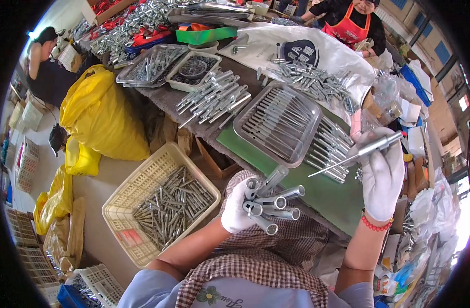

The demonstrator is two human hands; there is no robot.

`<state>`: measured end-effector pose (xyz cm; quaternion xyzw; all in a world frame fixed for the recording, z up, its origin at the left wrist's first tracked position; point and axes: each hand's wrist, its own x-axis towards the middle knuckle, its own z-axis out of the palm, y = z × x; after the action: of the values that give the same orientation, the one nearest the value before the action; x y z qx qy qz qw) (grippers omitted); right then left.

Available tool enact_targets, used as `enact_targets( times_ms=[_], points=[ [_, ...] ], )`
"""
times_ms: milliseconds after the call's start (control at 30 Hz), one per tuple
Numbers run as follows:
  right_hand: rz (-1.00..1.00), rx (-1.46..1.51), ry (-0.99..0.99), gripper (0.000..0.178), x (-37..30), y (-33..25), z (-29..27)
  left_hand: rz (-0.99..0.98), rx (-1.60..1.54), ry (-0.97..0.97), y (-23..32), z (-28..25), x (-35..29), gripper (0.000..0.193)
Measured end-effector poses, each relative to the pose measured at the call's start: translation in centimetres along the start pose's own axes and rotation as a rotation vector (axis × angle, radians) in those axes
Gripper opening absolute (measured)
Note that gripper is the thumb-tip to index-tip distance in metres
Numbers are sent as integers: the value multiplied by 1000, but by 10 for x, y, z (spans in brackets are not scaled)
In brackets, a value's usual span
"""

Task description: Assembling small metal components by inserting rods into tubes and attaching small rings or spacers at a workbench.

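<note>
Several hollow silver metal tubes [274, 202] are bunched in my white-gloved left hand [237, 209], their open ends facing right. My gloved right hand [383, 177] is raised at the right, closed around a metal tube with a thin rod [374, 147] whose point reaches down to the left. Between the hands and beyond them, a shallow metal tray [298, 159] holds a row of thin pointed rods [277, 115]. Beside it, similar tubes with rods [331, 146] lie side by side on a green mat [343, 200].
A cream plastic basket [115, 205] full of metal pieces stands left of my left arm. Loose tubes [214, 97] and two containers of small parts lie farther along the table. A yellow sack [101, 113] bulges at the left. A co-worker in a red apron [350, 25] sits across.
</note>
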<state>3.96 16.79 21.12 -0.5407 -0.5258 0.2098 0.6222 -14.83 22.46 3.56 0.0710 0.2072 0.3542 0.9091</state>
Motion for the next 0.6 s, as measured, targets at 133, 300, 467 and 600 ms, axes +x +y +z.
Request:
enact_targets(
  times_ms=[133,300,467,600],
  points=[
    [14,-248,-182,20,-13,1,4,-252,-199,-276,6,-19,8,37],
    [-36,-368,-402,24,-20,15,17,126,266,-92,-6,-28,11,32],
    [-126,-411,-351,26,-24,21,19,463,706,-129,-5,-11,5,28],
    [-219,-490,-373,25,-23,19,20,842,1030,-163,-5,1,-1,16]
  ],
)
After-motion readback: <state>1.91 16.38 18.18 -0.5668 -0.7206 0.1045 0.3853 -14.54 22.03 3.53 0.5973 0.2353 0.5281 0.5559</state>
